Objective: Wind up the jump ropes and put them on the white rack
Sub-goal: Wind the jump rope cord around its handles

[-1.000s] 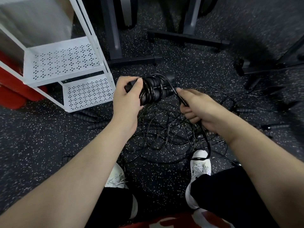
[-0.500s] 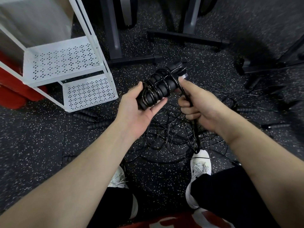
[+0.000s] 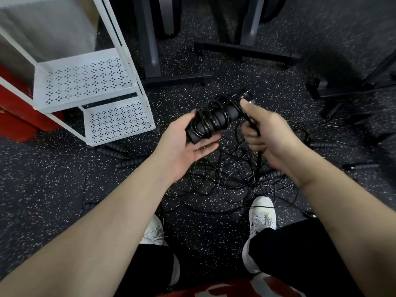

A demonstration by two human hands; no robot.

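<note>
Left hand (image 3: 188, 144), grip open, cradles jump-rope handles (image 3: 212, 121); right hand (image 3: 263, 133) grips the cord (image 3: 249, 122). Best: keep cord taut, coils snug side by side.

Both bare forearms reach forward from the lower corners and converge toward the middle. The left hand (image 3: 188, 144) lies palm up, its fingers straight and relaxed, with the wound jump rope bundle (image 3: 211, 121) resting across them. The right hand (image 3: 265, 133) is curled into a fist round the cord (image 3: 252, 125), its thumb pressed against the bundle's upper end.
</note>
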